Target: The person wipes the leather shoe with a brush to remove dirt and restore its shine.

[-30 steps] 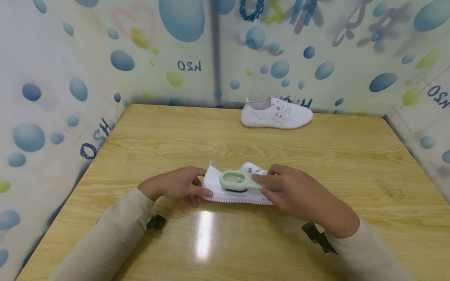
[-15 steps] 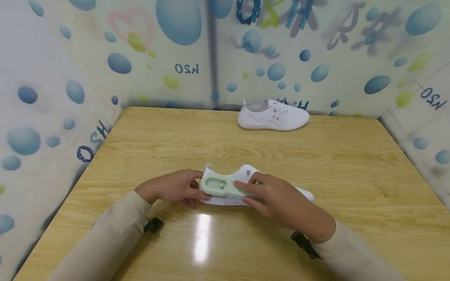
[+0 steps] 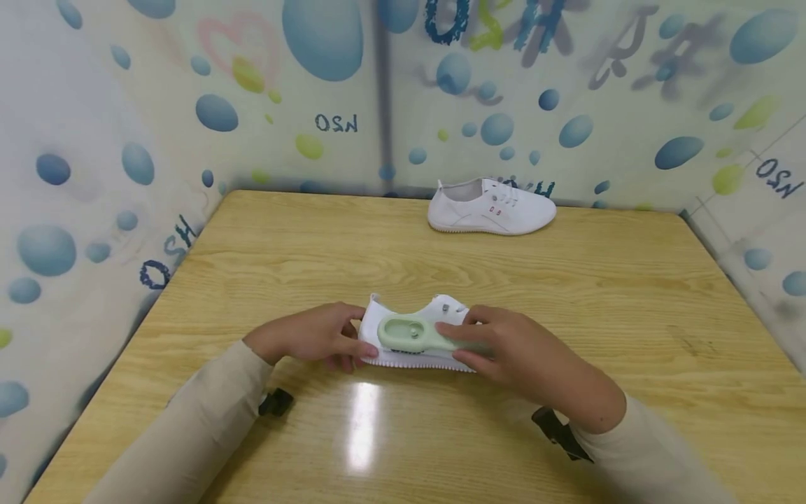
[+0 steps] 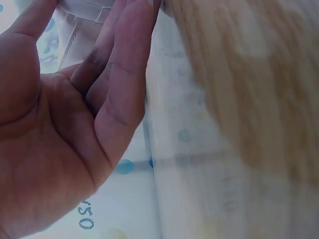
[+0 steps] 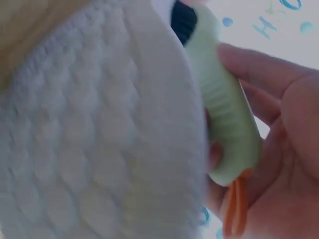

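Observation:
A white lace-up shoe (image 3: 412,358) sits on the table in front of me, heel to the left, its toe hidden behind my right hand. My left hand (image 3: 321,336) grips the heel, thumb on the near side. My right hand (image 3: 529,350) holds a pale green brush (image 3: 409,332) by its handle, the dark bristles against the shoe's near side. In the right wrist view the brush handle (image 5: 227,114) carries an orange loop (image 5: 236,204), and the bumpy white sole (image 5: 99,124) fills the left. The left wrist view shows my palm (image 4: 55,134) below the heel.
A second white shoe (image 3: 491,208) stands at the table's back edge, toe to the right. The wooden table (image 3: 283,259) meets patterned walls at the back and sides. Dark wrist cameras (image 3: 560,434) hang under both sleeves.
The brush in my right hand went left along the shoe's side to the heel, then partly back to the right. My left hand keeps its grip on the heel.

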Action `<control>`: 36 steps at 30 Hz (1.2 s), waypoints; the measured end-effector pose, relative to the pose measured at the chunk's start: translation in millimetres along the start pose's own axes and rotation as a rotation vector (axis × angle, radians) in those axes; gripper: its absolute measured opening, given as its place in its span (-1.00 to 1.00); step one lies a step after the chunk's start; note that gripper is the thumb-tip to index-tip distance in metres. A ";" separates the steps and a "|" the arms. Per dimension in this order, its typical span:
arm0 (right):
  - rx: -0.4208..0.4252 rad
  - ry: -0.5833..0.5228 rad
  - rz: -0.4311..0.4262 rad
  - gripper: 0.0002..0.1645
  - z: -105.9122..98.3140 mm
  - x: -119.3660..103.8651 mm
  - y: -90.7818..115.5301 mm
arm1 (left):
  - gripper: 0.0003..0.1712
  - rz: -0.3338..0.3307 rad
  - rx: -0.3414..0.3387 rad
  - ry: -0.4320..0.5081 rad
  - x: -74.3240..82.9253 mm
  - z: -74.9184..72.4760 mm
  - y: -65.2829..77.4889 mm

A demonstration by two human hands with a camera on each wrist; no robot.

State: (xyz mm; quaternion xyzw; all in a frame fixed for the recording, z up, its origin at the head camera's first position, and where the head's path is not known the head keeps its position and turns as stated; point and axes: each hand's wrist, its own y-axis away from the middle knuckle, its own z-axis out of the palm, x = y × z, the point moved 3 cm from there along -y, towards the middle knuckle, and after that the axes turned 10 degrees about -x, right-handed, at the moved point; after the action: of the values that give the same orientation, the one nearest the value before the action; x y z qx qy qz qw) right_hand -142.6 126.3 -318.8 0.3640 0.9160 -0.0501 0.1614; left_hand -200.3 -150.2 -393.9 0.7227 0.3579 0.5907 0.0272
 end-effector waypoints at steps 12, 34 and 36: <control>0.012 0.032 0.005 -0.54 2.7 -3.8 -2.5 | -0.53 0.003 0.001 -0.001 1.3 0.5 0.2; -0.058 0.035 0.047 -0.53 -9.7 -0.6 7.0 | -0.53 -0.001 0.004 -0.003 1.0 0.6 1.1; -0.091 0.027 0.078 -0.53 -15.9 2.7 12.6 | -0.54 -0.003 0.003 -0.011 2.3 0.8 0.9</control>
State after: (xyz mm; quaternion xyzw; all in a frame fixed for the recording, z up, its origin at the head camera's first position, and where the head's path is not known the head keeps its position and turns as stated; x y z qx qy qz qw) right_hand -140.0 140.5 -304.4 0.3921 0.9046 0.0028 0.1674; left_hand -199.0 -149.2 -391.8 0.7254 0.3597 0.5861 0.0289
